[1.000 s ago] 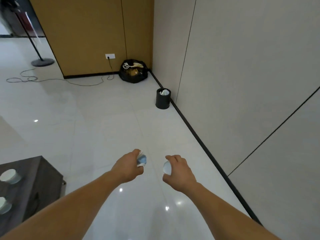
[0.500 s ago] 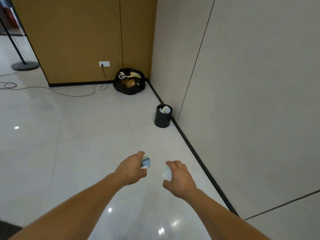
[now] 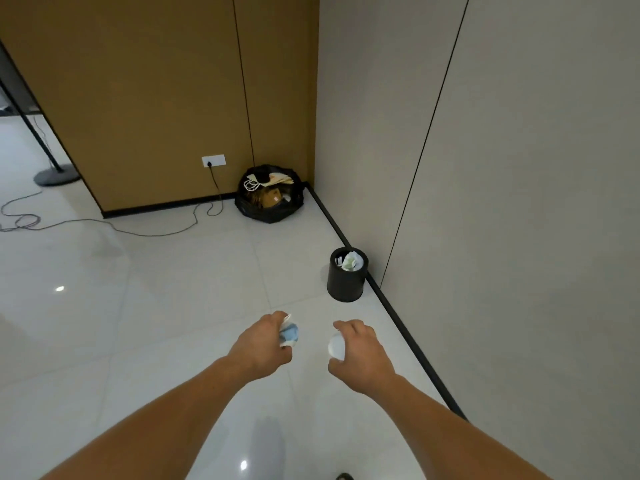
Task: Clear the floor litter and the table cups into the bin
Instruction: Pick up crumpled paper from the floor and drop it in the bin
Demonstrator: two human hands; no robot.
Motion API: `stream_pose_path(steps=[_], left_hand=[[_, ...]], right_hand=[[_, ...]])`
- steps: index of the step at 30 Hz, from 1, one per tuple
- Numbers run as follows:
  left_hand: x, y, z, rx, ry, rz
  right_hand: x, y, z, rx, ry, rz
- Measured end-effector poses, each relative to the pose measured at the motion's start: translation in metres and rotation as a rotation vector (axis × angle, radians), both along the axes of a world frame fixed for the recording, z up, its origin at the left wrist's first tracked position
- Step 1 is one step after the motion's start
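- Crumpled blue-and-white paper (image 3: 290, 332): gripped in the curled fingers of the left hand (image 3: 259, 346), above the floor tiles.
- White cup (image 3: 336, 347): held by the right hand (image 3: 362, 356), fingers curled round it.
- Black bin (image 3: 346, 285): upright by the skirting, ahead of both hands, holding paper litter (image 3: 351, 260).
- Black rubbish bag (image 3: 270, 202): in the corner, near a wall socket (image 3: 213, 160).

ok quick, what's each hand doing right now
left hand: closed, holding crumpled blue-and-white litter
right hand: closed, holding what looks like a white cup
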State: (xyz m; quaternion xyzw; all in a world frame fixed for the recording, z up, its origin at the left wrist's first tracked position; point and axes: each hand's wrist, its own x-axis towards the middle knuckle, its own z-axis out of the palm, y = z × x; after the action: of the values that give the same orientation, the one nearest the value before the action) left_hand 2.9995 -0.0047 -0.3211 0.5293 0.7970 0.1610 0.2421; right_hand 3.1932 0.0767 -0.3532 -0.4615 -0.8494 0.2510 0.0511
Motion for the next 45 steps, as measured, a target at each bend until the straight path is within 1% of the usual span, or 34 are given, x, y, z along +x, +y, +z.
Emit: stream_pose_path(steps=[5, 11, 15, 21, 25, 29, 34, 38, 42, 45], left_hand=[[-0.028, 0.107, 0.013, 0.051, -0.007, 0.023], [-0.066, 0.226, -0.003, 0.000, -0.007, -0.057], [-0.110, 0.318, -0.020, -0.014, -0.030, -0.125], [-0.172, 0.458, -0.026, -0.052, -0.061, -0.276], [-0.193, 0.540, -0.026, -0.078, -0.071, -0.360], [-0.200, 0.616, -0.044, -0.146, -0.083, -0.425], [-0.210, 0.711, -0.088, -0.226, -0.078, -0.428], [-0.218, 0.780, -0.139, -0.307, -0.069, -0.441], [-0.217, 0.851, -0.210, -0.336, -0.096, -0.485], [-0.210, 0.893, -0.283, -0.330, -0.134, -0.523]], right_hand=[[-0.038, 0.104, 0.009, 0.011, -0.001, 0.035], [-0.075, 0.213, -0.003, -0.034, -0.048, -0.009], [-0.110, 0.293, -0.018, -0.041, -0.089, -0.070], [-0.161, 0.399, -0.022, -0.063, -0.082, -0.236], [-0.181, 0.453, -0.027, -0.087, -0.087, -0.304], [-0.192, 0.509, -0.047, -0.114, -0.071, -0.349], [-0.207, 0.599, -0.096, -0.214, -0.065, -0.387], [-0.219, 0.661, -0.147, -0.314, -0.043, -0.438], [-0.224, 0.704, -0.214, -0.329, -0.057, -0.496], [-0.226, 0.731, -0.281, -0.346, -0.064, -0.596]])
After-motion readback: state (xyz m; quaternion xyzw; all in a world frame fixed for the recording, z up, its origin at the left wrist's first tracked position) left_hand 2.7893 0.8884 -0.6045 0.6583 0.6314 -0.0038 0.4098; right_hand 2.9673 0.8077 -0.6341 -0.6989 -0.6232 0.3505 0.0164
